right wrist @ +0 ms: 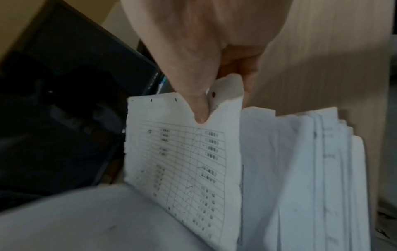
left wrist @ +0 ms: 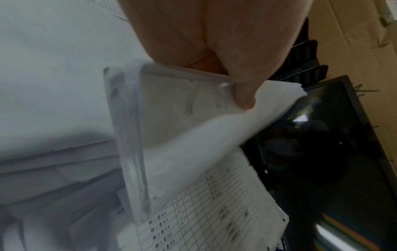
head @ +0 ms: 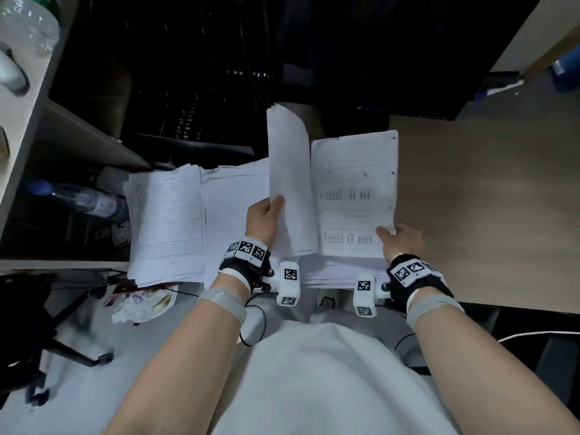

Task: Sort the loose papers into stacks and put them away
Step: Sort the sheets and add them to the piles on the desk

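My left hand (head: 265, 215) pinches a bundle of white sheets (head: 290, 183) and holds it lifted and curled over; in the left wrist view the thumb (left wrist: 242, 91) lies on that bundle (left wrist: 193, 118). Beside it, my right hand (head: 400, 238) pinches the near right corner of a printed, hole-punched sheet (head: 354, 196); the right wrist view shows its thumb (right wrist: 199, 108) on this gridded sheet (right wrist: 182, 161). Under both lies a thick paper pile (head: 332, 271). A second stack (head: 168, 224) with a form on top lies to the left.
The wooden desk (head: 486, 215) stretches to the right. A dark monitor (head: 408, 51) and a black mesh tray (head: 201, 114) stand behind the papers. A water bottle (head: 81, 199) lies at left, crumpled wrappers (head: 141, 304) near the front, and a chair base (head: 47, 340) below left.
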`<state>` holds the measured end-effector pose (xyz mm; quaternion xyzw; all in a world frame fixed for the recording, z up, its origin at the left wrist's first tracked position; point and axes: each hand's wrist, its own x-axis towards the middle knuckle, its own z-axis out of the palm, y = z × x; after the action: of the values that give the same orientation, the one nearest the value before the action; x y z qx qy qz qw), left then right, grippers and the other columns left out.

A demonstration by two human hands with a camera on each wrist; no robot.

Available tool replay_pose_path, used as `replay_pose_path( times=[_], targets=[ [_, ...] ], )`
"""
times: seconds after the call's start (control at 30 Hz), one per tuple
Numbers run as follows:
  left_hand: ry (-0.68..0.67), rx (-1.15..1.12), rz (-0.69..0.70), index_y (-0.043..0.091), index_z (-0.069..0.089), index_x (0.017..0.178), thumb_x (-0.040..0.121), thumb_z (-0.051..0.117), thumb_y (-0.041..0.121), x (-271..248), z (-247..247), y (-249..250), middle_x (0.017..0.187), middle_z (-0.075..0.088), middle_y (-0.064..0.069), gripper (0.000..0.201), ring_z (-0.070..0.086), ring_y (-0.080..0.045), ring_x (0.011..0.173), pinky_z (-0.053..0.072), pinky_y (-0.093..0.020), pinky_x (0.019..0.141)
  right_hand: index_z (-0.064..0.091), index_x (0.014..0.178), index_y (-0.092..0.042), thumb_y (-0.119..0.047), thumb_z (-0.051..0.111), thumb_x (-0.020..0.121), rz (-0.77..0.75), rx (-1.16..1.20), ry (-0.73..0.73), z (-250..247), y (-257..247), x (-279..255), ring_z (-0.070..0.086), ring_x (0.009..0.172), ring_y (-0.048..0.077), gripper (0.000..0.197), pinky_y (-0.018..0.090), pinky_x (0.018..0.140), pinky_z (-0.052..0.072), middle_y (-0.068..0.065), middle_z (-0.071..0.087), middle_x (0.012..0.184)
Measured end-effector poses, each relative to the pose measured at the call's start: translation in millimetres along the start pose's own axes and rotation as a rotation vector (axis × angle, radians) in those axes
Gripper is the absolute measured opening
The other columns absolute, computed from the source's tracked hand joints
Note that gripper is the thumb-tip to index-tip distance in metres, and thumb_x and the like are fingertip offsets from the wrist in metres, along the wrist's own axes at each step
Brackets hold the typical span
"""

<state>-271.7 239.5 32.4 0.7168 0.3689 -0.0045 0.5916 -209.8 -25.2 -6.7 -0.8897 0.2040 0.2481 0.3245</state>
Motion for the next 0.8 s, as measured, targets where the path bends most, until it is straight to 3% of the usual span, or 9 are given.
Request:
replay_pose_path(
  times=[0.17, 0.2, 0.3, 0.37, 0.43, 0.57, 0.67, 0.7, 0.8],
  targets=[
    [-0.042, -0.004, -0.023, 0.02, 0.05, 0.058, 0.1, 0.057, 0.029, 0.6, -7.7, 1.4, 0.053, 0.053, 0.013, 0.043, 0.046, -0.016, 0.059, 0.038, -0.032, 0.064, 0.058, 0.126, -0.014, -0.021, 0.063, 0.09, 0.07, -0.066, 0.005, 19.0, 1.9, 4.1, 0.063, 0.089, 0.032, 0.038, 0.027, 0.069, 0.045, 0.011, 0.068, 0.117],
    [-0.052, -0.005, -0.022, 0.021, 0.055, 0.061, 0.099, 0.057, 0.031, 2.2, -9.7, 1.0, 0.058, 0.058, 0.011, 0.04, 0.051, -0.017, 0.062, 0.042, -0.035, 0.066, 0.051, 0.132, -0.014, -0.02, 0.064, 0.088, 0.079, -0.098, 0.019, 21.9, -1.8, 2.5, 0.061, 0.095, 0.033, 0.046, 0.029, 0.071, 0.046, 0.012, 0.064, 0.123],
    [-0.083, -0.024, -0.012, 0.017, 0.064, 0.075, 0.098, 0.057, 0.037, 2.2, -14.4, 12.1, 0.079, 0.069, -0.002, 0.031, 0.062, -0.022, 0.074, 0.054, -0.048, 0.075, 0.027, 0.151, -0.014, -0.032, 0.07, 0.084, 0.012, -0.204, 0.065, 24.6, -18.8, -4.1, 0.037, 0.137, 0.035, 0.082, 0.048, 0.106, 0.038, 0.011, 0.036, 0.153],
    [-0.111, -0.059, 0.019, 0.015, 0.066, 0.082, 0.098, 0.056, 0.038, 1.6, -15.4, 24.4, 0.085, 0.071, -0.005, 0.029, 0.065, -0.023, 0.078, 0.055, -0.049, 0.08, 0.034, 0.151, -0.018, -0.039, 0.068, 0.087, -0.117, -0.103, -0.006, 24.3, -35.4, -5.7, 0.033, 0.141, 0.031, 0.075, 0.047, 0.111, 0.035, 0.007, 0.036, 0.155],
    [-0.124, -0.116, 0.04, 0.017, 0.067, 0.085, 0.1, 0.056, 0.032, 0.4, -14.8, 38.1, 0.089, 0.072, -0.005, 0.025, 0.066, -0.022, 0.081, 0.055, -0.047, 0.083, 0.047, 0.145, -0.022, -0.044, 0.066, 0.09, -0.205, 0.137, -0.194, 22.9, -57.5, -10.4, 0.043, 0.136, 0.025, 0.062, 0.04, 0.108, 0.039, 0.002, 0.048, 0.148],
    [-0.198, -0.218, 0.08, 0.017, 0.071, 0.096, 0.101, 0.056, 0.028, -5.4, -9.9, 56.5, 0.102, 0.075, -0.004, 0.02, 0.069, -0.021, 0.094, 0.053, -0.048, 0.096, 0.047, 0.143, -0.028, -0.051, 0.058, 0.095, -0.187, 0.585, -0.571, 18.2, -106.4, -40.2, 0.062, 0.118, 0.015, 0.055, 0.041, 0.099, 0.05, -0.008, 0.061, 0.133],
    [-0.297, -0.21, 0.089, 0.011, 0.07, 0.108, 0.101, 0.056, 0.021, -13.0, 1.2, 60.2, 0.106, 0.066, 0.03, 0.019, 0.065, 0.005, 0.099, 0.05, -0.032, 0.101, 0.052, 0.135, -0.029, -0.053, 0.065, 0.088, -0.275, 0.666, -0.654, 17.8, -123.6, -57.0, 0.067, 0.112, 0.014, 0.054, 0.039, 0.091, 0.055, -0.007, 0.068, 0.124],
    [-0.299, -0.189, 0.094, 0.011, 0.071, 0.109, 0.1, 0.057, 0.021, -13.7, 4.1, 59.2, 0.109, 0.059, 0.034, 0.019, 0.062, 0.01, 0.101, 0.048, -0.03, 0.103, 0.054, 0.131, -0.028, -0.05, 0.07, 0.086, -0.293, 0.677, -0.64, 18.0, -125.4, -59.3, 0.068, 0.11, 0.015, 0.053, 0.041, 0.092, 0.056, -0.006, 0.07, 0.121],
    [-0.285, -0.19, 0.095, 0.022, 0.077, 0.106, 0.093, 0.066, 0.04, -14.8, 8.4, 51.9, 0.133, 0.057, 0.002, 0.025, 0.057, -0.016, 0.126, 0.043, -0.04, 0.11, 0.06, 0.121, -0.024, -0.035, 0.077, 0.085, -0.372, 0.681, -0.497, 12.6, -124.6, -59.5, 0.07, 0.106, 0.016, 0.041, 0.044, 0.097, 0.055, -0.004, 0.073, 0.116]
  ],
)
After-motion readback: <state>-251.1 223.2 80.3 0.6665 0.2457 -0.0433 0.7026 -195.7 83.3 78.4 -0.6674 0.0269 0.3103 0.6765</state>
